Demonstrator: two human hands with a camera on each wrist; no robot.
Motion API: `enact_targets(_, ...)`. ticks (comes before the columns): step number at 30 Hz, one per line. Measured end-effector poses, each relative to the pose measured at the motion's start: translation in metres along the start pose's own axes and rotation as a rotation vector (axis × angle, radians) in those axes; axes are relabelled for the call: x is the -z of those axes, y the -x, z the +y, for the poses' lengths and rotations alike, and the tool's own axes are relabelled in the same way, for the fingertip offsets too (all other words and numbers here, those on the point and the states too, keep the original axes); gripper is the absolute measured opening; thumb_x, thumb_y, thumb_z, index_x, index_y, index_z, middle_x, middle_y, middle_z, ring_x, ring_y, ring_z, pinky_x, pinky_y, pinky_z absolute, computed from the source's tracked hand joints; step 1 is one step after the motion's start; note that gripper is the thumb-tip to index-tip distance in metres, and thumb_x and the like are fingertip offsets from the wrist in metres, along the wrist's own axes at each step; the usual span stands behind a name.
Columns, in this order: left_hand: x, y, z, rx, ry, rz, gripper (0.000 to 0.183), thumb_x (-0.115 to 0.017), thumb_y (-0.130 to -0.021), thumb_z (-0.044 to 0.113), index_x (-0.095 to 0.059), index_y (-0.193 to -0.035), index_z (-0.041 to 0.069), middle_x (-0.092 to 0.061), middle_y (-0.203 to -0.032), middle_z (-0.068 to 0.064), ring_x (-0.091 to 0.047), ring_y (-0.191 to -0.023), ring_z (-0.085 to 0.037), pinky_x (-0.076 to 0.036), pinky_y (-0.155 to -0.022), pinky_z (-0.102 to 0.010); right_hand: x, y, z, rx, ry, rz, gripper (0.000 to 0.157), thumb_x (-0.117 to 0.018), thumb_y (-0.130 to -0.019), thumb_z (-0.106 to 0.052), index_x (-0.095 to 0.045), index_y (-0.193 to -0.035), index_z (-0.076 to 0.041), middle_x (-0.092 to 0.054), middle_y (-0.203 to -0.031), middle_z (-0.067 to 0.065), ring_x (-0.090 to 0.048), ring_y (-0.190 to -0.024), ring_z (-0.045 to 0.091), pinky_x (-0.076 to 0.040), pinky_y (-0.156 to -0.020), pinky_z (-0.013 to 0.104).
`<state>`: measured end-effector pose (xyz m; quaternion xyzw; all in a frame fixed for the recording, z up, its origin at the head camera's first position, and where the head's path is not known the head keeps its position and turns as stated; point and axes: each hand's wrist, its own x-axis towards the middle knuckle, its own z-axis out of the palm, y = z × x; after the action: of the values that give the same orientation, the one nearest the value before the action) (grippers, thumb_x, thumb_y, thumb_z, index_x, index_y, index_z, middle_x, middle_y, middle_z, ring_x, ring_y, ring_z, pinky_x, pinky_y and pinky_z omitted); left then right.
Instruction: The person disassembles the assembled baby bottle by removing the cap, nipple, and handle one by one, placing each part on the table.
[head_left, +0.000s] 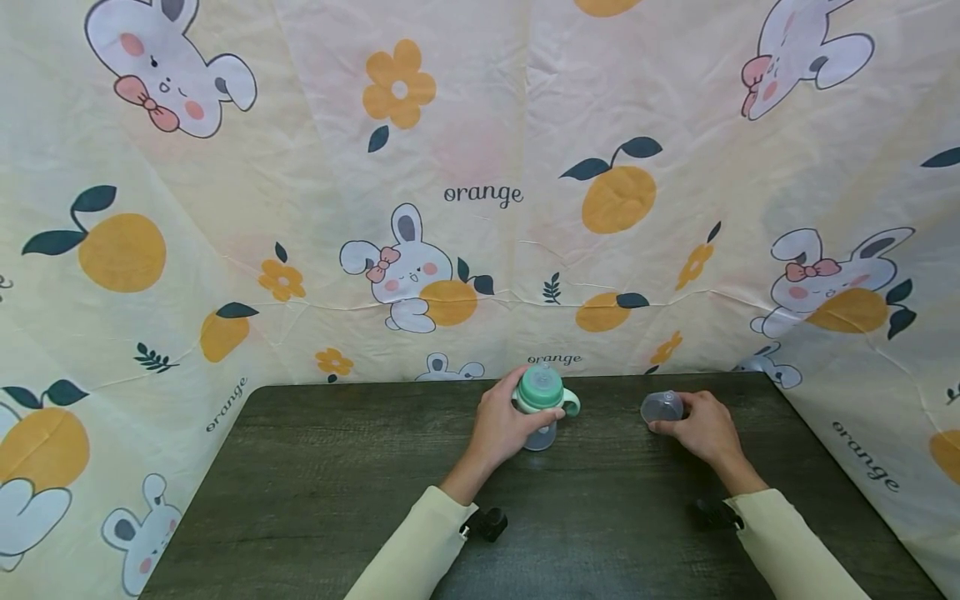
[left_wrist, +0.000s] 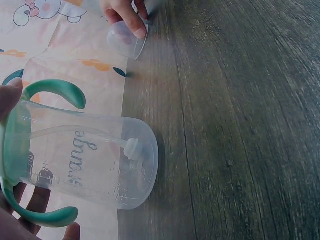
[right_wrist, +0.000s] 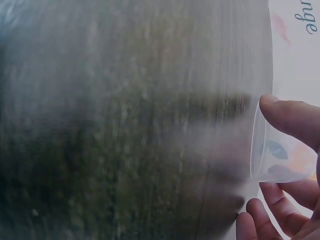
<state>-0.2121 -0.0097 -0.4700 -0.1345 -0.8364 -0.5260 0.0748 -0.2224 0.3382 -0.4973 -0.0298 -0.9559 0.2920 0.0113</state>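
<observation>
Near the back edge of the table, my left hand (head_left: 501, 423) grips a baby bottle (head_left: 541, 388) around its green collar. Two green handles (left_wrist: 59, 90) stick out from the collar. Through the bottle's clear body, a straw (left_wrist: 80, 128) with a white weighted end shows in the left wrist view. To the right, my right hand (head_left: 707, 429) holds a clear dome-shaped cap (head_left: 660, 407) between thumb and fingers. In the right wrist view the cap's open rim (right_wrist: 256, 145) faces the tabletop, close over it.
Both hands work over a dark wood-grain table (head_left: 337, 483). A cloth (head_left: 480, 125) printed with rabbits and oranges hangs behind it and along its sides. Dark straps with small devices (head_left: 491, 525) sit at the wrists.
</observation>
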Motion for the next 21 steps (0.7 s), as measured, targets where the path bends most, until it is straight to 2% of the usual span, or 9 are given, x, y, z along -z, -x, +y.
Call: enact_targets(21,-0.0012,0.0034,0.0006,0.003,0.005,0.006,0.08,-0.097,-0.087,0.037,-0.063,-0.154,0.012,-0.073,-0.138,-0.006,-0.069,-0.125,-0.028,-0.055,-0.104,-0.054,-0.0004,0.0009,0.0027,0.017,0.014,-0.003,0.081,-0.09,-0.091,-0.029,-0.055,-0.145,0.021,-0.053,-0.134,0.041,-0.048,-0.126,0.063,-0.041,-0.103,0.077)
